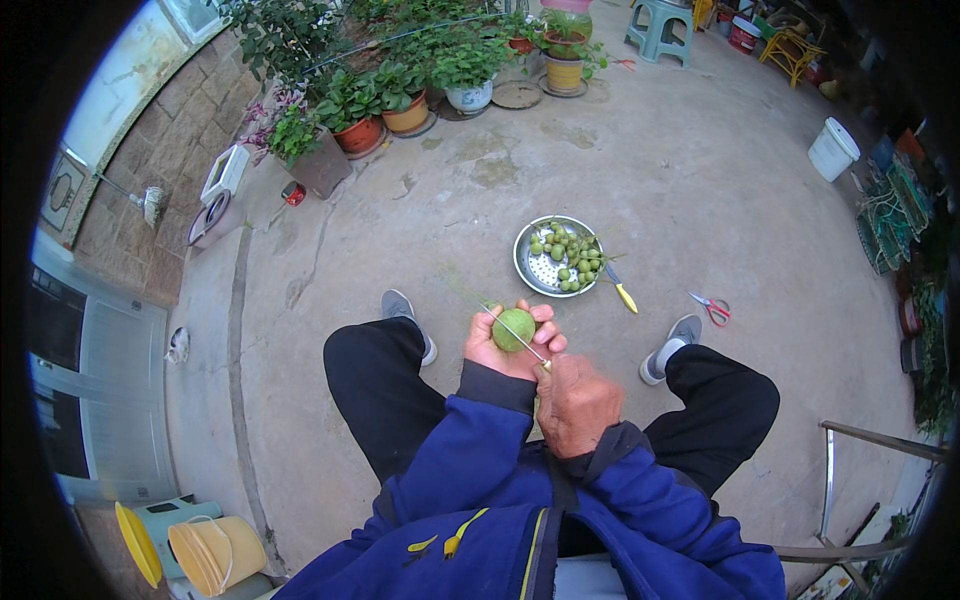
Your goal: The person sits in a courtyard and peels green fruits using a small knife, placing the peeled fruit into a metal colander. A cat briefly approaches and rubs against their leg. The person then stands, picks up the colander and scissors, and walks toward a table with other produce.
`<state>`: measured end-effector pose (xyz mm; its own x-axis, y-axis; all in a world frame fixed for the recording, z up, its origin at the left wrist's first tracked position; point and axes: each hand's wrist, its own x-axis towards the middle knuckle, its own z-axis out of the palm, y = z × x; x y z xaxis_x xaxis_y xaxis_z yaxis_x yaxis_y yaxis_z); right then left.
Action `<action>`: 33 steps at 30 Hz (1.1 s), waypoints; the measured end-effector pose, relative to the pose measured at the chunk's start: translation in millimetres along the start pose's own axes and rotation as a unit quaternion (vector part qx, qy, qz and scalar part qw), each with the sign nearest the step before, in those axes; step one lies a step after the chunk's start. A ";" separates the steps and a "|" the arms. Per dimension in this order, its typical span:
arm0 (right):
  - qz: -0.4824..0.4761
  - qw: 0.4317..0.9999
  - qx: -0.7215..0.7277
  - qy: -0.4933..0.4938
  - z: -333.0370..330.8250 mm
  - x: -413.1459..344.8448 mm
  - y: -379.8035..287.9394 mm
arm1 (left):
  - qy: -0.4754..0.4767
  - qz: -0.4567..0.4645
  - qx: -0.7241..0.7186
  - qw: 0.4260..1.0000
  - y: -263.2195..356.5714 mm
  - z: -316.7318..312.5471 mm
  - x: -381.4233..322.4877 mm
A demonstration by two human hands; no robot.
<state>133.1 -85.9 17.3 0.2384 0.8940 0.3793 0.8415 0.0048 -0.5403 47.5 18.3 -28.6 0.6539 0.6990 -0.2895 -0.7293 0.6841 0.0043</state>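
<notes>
My left hand [504, 360] cups a round green fruit [514, 330], palm up, with the fingers curled around its far side. In my right hand [579, 405] is the pale handle of a thin-bladed knife [523, 341]. Its blade lies across the fruit, tip pointing up and left; how deep it sits, I cannot tell. Beyond my hands, a perforated metal bowl [525, 281] on the ground holds several small green fruits [574, 251] on stems. A yellow-handled knife [626, 298] lies beside the bowl. Red-handled scissors [718, 311] rest farther right.
My shoes [401, 307] flank the work area on concrete ground [420, 202]. Potted plants [360, 135] line the far left. A white bucket [834, 150] stands at far right, a yellow bucket [217, 553] at lower left. A metal-legged frame [829, 480] is at lower right.
</notes>
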 end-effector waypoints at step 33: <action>-0.035 0.994 0.091 0.043 -0.6 27.6 25.6 | 0.013 -0.083 0.078 0.993 -1.0 -22.0 -3.7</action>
<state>161.5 -61.4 14.4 0.2295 0.8469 0.4797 0.7579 0.1536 -0.6340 41.4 10.5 -48.6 0.7559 0.5691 -0.3237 -0.5701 0.8152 0.1021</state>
